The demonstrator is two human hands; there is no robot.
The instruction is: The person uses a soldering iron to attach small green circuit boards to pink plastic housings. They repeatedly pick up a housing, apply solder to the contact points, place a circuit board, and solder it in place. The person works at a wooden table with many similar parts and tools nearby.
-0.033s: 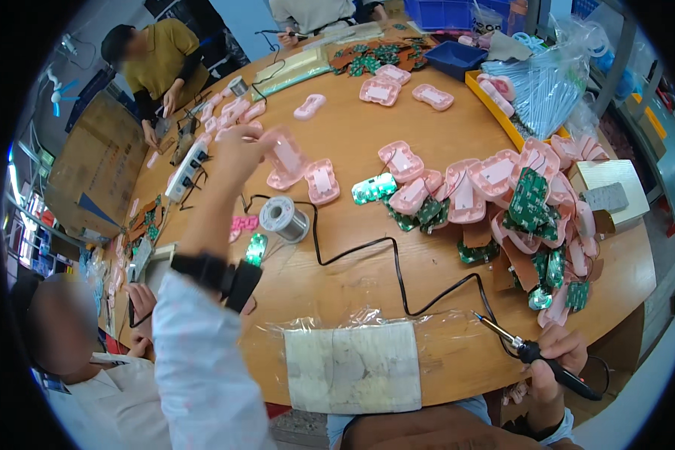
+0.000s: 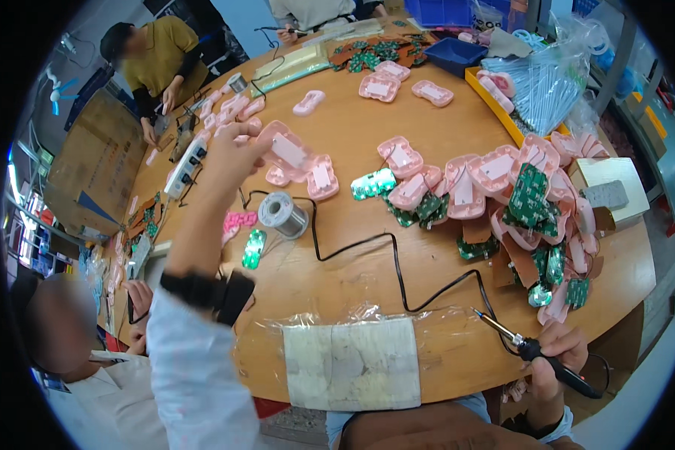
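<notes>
My left hand (image 2: 235, 156) reaches over the left middle of the table, its fingers closed on the edge of a pink plastic shell (image 2: 286, 150) with a white rectangle inside. Right beside it rests another pink shell (image 2: 322, 177). At the near right, my right hand (image 2: 559, 352) grips a soldering iron (image 2: 536, 352), its metal tip pointing up and left. A spool of solder wire (image 2: 283, 215) stands below my left hand. Close to the spool lie a green circuit board (image 2: 254, 249) and a pink piece (image 2: 240, 222). A worn pale mat (image 2: 352, 366) lies at the front edge.
Pink shells (image 2: 495, 171) and green circuit boards (image 2: 529, 196) are heaped on the right. A black cable (image 2: 394, 259) winds across the table. A power strip (image 2: 185, 171) lies at left. A yellow tray (image 2: 495, 109) stands far right. Co-workers sit at left and across.
My left forearm has shifted slightly left and the pink shell at its fingers shows less blur. My right hand and the soldering iron look almost unmoved.
</notes>
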